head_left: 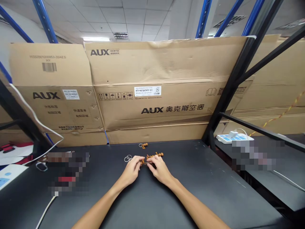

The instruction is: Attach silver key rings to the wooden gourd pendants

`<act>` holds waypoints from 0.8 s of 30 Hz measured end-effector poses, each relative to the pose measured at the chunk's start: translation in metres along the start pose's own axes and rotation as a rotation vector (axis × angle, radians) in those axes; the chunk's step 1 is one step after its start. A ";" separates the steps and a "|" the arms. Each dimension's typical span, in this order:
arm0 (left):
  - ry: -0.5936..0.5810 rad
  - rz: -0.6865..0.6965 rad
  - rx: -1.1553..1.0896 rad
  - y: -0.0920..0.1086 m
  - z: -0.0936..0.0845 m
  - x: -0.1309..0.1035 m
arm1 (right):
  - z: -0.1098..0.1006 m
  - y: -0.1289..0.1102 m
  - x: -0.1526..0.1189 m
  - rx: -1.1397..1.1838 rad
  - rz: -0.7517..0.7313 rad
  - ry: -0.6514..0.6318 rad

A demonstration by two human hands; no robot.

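Observation:
Over the middle of the black table, my left hand [132,170] pinches a small orange-brown wooden gourd pendant [142,162]. Close on its right, the fingers of my right hand [161,170] are pressed together on a thin piece, a ring or cord [147,163], too small to tell which. Several more gourd pendants [159,155] lie just beyond my right fingertips. Loose metal split rings [128,158] rest left of my left hand. Farther back is a gourd pendant with a ring attached [144,145].
Large cardboard boxes [152,70] stand behind the black table [147,203]. At the left lie blurred-out items and a white cable [45,210]. A black metal frame post [228,73] rises at the right, with a white power strip [234,138] beyond it.

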State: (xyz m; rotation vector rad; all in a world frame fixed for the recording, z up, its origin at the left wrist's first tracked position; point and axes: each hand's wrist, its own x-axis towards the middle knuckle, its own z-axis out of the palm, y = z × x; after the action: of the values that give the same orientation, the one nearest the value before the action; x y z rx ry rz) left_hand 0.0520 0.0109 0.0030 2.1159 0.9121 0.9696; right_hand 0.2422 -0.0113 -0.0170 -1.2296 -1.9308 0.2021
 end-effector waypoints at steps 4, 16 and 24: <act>-0.038 0.038 0.119 0.005 -0.002 -0.001 | 0.000 0.000 0.001 0.022 -0.003 0.009; -0.112 -0.037 0.188 0.005 0.000 0.000 | -0.004 -0.001 0.003 -0.005 -0.106 -0.045; -0.074 -0.033 0.083 0.002 0.001 -0.001 | 0.001 0.004 0.000 0.026 -0.095 -0.110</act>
State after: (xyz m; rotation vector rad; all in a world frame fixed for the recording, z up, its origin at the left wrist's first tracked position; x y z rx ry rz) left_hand 0.0526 0.0086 0.0034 2.1838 0.9622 0.8442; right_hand 0.2436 -0.0090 -0.0197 -1.1273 -2.0690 0.2493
